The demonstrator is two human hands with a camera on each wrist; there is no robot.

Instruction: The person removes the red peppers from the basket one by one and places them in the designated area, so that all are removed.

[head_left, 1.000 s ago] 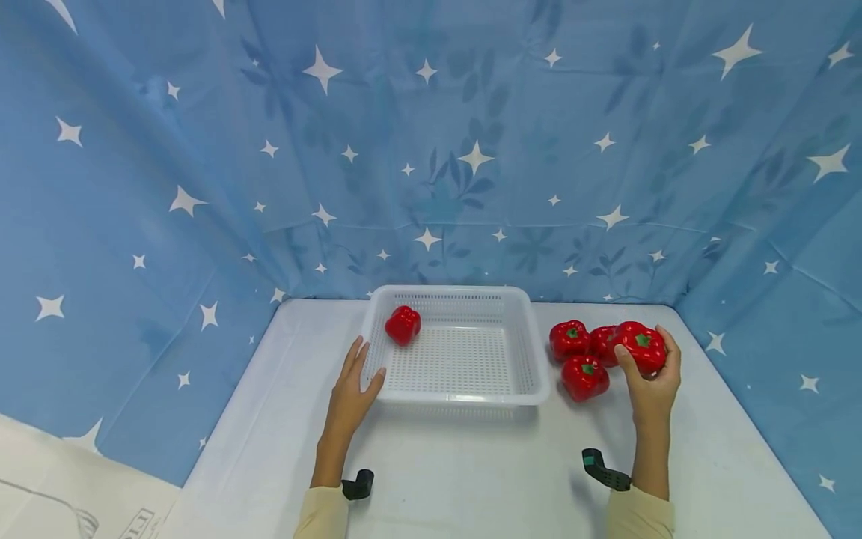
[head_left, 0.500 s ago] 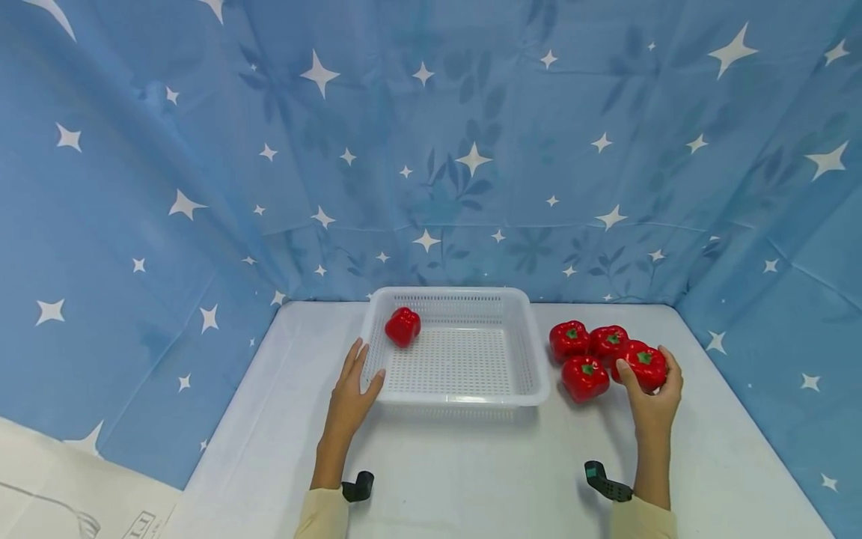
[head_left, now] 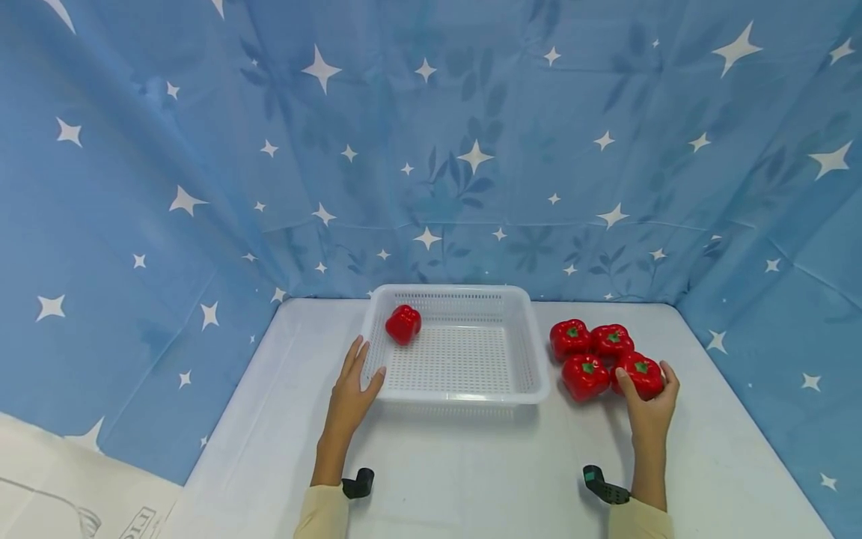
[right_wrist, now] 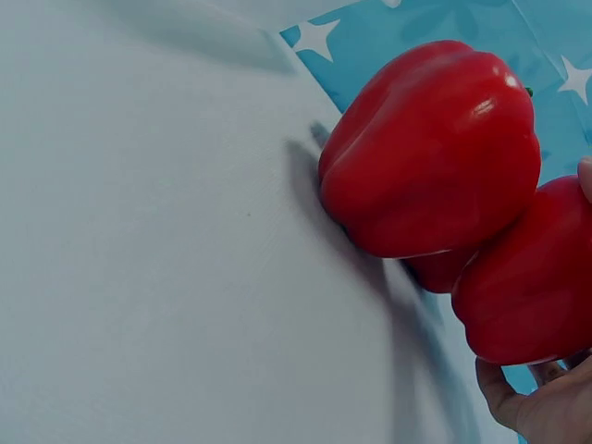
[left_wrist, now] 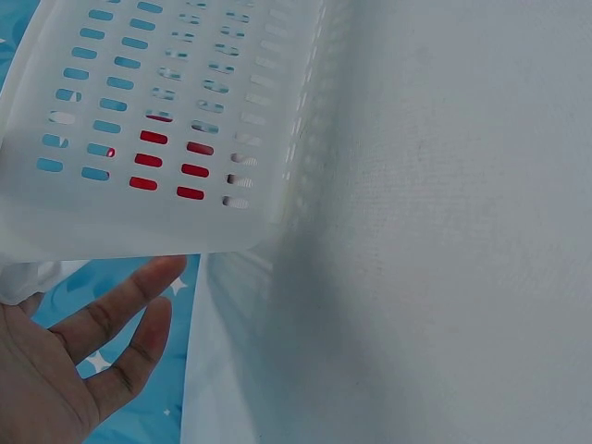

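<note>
A white perforated plastic basket stands on the table, with one red bell pepper lying in its back left part. At the basket's left side my left hand has its fingers stretched out along the rim and its thumb spread toward the near corner. To the right of the basket, my right hand grips a red bell pepper between thumb and fingers, its green stem facing up. That pepper sits close against the front pepper of the group, as the right wrist view shows.
Three more red bell peppers cluster beside the basket: a back left one, a back right one and the front one. Behind the white table hangs a blue curtain with white stars.
My right hand has brought its pepper down and toward the near side, uncovering the back right pepper. The left hand and the basket have stayed in place.
</note>
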